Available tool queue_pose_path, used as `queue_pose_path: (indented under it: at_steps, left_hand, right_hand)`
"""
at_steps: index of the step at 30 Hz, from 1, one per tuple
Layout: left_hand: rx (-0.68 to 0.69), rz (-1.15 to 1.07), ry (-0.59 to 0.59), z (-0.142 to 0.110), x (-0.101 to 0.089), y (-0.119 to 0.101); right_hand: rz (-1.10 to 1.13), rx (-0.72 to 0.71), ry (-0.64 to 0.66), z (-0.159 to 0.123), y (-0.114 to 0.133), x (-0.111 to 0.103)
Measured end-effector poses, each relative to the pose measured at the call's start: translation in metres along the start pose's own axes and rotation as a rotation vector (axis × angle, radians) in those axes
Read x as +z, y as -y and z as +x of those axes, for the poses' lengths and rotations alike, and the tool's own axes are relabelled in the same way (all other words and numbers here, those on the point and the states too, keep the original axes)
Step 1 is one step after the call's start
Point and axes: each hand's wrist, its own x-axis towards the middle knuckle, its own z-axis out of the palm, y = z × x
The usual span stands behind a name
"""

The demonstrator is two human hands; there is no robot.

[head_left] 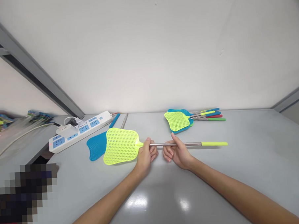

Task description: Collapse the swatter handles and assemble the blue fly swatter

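A yellow-green fly swatter (pixel 122 146) with a metal rod and a yellow-green grip lies level across both hands, above the table. My left hand (pixel 145 155) is closed around the rod just beside the swatter's head. Farther along the rod, my right hand (pixel 178 152) has its fingers curled under the metal and its thumb over it. Behind the yellow-green head, partly covered by it, a blue swatter head (pixel 96 146) rests on the table. A blue grip (pixel 114 120) and a bare metal rod (pixel 124 120) lie just beyond.
Several stacked fly swatters (pixel 178 121) lie near the wall, grips to the right. A white power strip (pixel 78 133) with plugs sits at the left. Plastic-wrapped items (pixel 38 118) are at the far left. A grey frame post (pixel 38 60) rises behind the strip.
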Motion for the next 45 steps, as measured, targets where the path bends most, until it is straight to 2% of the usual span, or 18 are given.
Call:
queue_pose_path:
  at_steps: [4, 8, 17, 24, 31, 45]
  left_hand:
    - [0.024, -0.034, 0.006, 0.001, -0.002, 0.000]
    - [0.041, -0.036, 0.018, 0.000, -0.002, 0.000]
    - [-0.012, -0.033, -0.009, 0.005, -0.003, 0.000]
    - [-0.110, -0.030, 0.201, 0.008, -0.009, -0.011]
    - [-0.165, 0.051, 0.278, 0.004, -0.010, -0.022]
    - [-0.213, 0.105, 0.266, -0.003, -0.006, -0.025]
  right_hand:
    - [-0.017, 0.148, 0.063, 0.001, 0.001, -0.004]
    - [0.024, 0.195, 0.083, 0.000, 0.003, -0.007]
    - [0.363, 0.409, 0.111, 0.000, 0.008, -0.006]
    - [0.407, 0.419, 0.112, 0.000, 0.009, -0.005]
    - [0.307, 0.391, 0.136, -0.002, 0.005, -0.003]
    - [0.158, 0.308, 0.174, -0.005, -0.005, -0.002]
